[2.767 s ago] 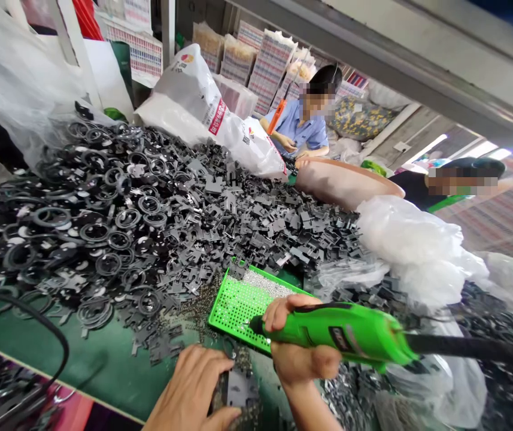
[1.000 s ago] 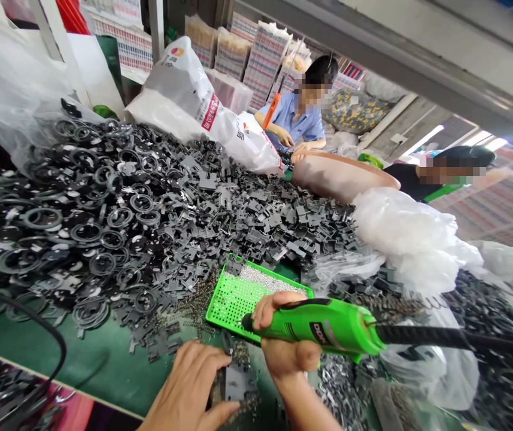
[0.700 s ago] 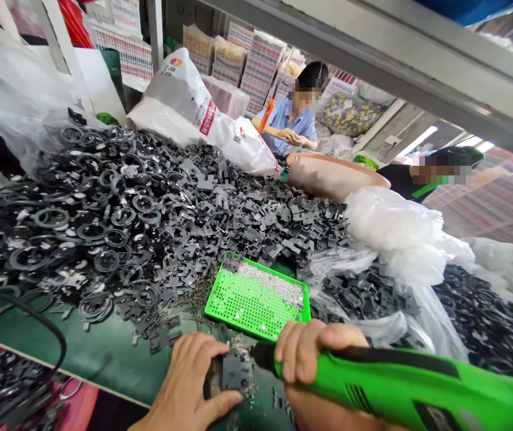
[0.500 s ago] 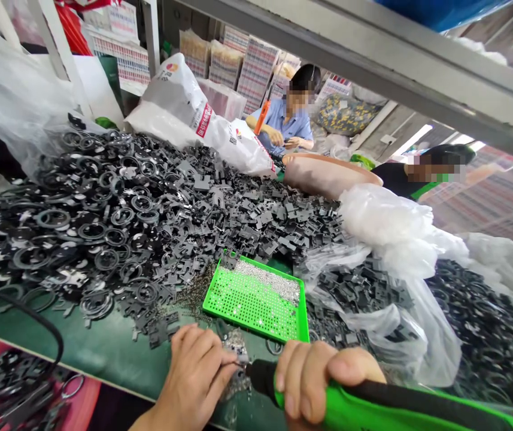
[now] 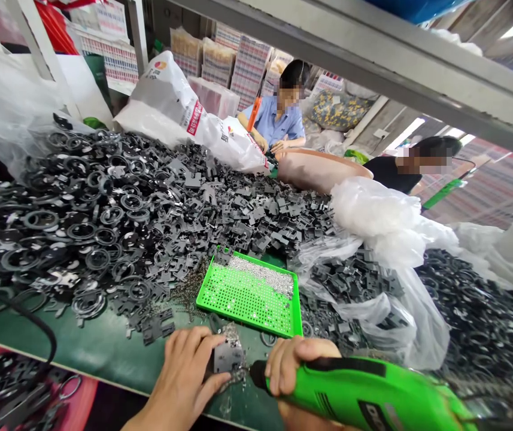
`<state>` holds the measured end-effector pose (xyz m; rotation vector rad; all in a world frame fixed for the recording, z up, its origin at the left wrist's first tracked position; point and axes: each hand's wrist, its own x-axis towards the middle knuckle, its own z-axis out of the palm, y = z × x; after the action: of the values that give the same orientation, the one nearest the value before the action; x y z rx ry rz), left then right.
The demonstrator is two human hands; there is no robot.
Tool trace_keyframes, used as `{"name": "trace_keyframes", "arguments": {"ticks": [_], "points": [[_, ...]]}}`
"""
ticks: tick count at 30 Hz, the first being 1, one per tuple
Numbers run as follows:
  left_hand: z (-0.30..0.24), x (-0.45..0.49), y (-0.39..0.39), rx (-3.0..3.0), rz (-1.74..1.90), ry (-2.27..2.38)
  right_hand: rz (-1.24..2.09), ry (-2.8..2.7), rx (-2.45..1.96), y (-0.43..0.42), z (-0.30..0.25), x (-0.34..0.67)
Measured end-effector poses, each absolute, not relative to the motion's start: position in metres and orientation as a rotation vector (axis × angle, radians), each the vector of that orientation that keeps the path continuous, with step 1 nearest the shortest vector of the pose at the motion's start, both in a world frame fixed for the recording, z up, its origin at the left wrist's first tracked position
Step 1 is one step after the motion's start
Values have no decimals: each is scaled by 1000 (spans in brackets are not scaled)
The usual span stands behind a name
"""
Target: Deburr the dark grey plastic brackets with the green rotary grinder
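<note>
My right hand (image 5: 299,368) is wrapped round a green and black electric screwdriver (image 5: 368,392), which lies nearly level and points left. Its dark nose (image 5: 258,375) is beside a flat dark grey plastic part (image 5: 228,357) on the bench. With thumb and fingers, my left hand (image 5: 188,362) grips that part at its left side. Clear, shiny material surrounds the part; what it is, I cannot make out. Just beyond the hands lies a bright green perforated tray (image 5: 233,308), with small silvery screws (image 5: 260,275) heaped along its far side.
A wide heap of black rings and grey plastic parts (image 5: 148,221) covers the bench behind the tray. Clear plastic bags (image 5: 373,221) lie at right. A red tub (image 5: 81,401) of parts stands lower left, near a black cable (image 5: 36,320). Two people (image 5: 278,117) sit beyond.
The screwdriver has swung so more of its green body shows. My left thumb and fingers have spread from a pinch near the tip to the grey part, which now shows plainly.
</note>
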<state>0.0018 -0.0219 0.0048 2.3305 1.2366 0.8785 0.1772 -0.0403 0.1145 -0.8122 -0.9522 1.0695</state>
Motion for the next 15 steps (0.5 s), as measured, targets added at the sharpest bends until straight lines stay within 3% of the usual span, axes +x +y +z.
{"name": "trace_keyframes", "arguments": {"ticks": [6, 15], "points": [[4, -2, -21, 2312, 852, 1189, 1164, -965, -815, -37, 106, 173], [17, -14, -17, 2291, 823, 1145, 944, -968, -762, -25, 111, 163]]}}
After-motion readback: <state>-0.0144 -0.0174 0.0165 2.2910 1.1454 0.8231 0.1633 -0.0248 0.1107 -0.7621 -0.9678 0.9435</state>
